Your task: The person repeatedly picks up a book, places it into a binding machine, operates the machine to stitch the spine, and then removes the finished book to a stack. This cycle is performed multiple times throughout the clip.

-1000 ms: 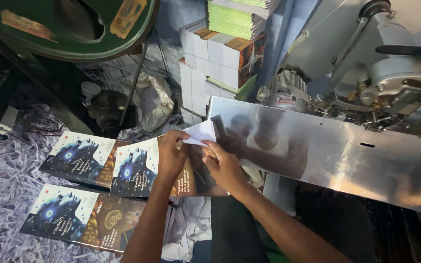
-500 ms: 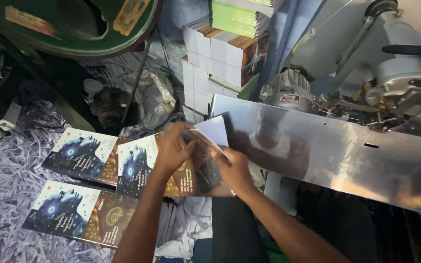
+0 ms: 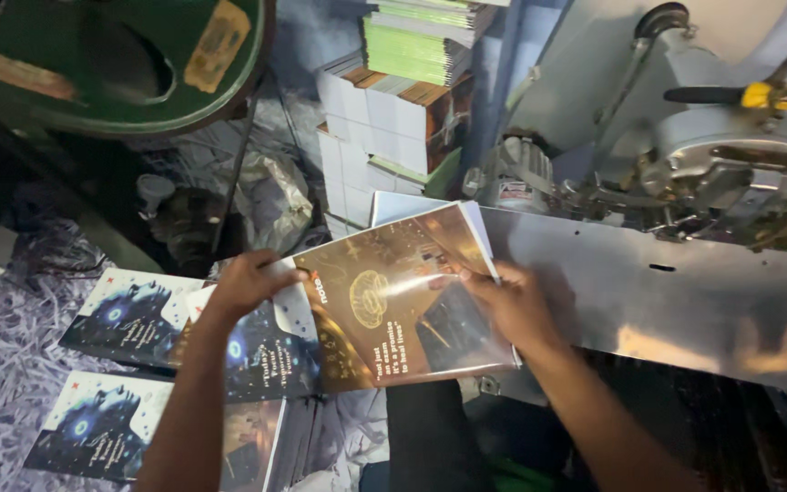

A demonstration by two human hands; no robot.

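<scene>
Now both hands, left hand (image 3: 246,282) and right hand (image 3: 507,305), gripping one glossy booklet (image 3: 393,305); two cover stacks (image 3: 129,314) beside.

Both forearms were bare to the frame's lower edge, with no sleeves, gloves, rings or watch showing. The left hand (image 3: 246,281) and right hand (image 3: 507,305) were uncovered.

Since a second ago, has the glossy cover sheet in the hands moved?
Yes. The glossy cover sheet, gripped by the left hand and right hand, now lies opened and turned face-up, reaching the metal machine table edge.
</scene>
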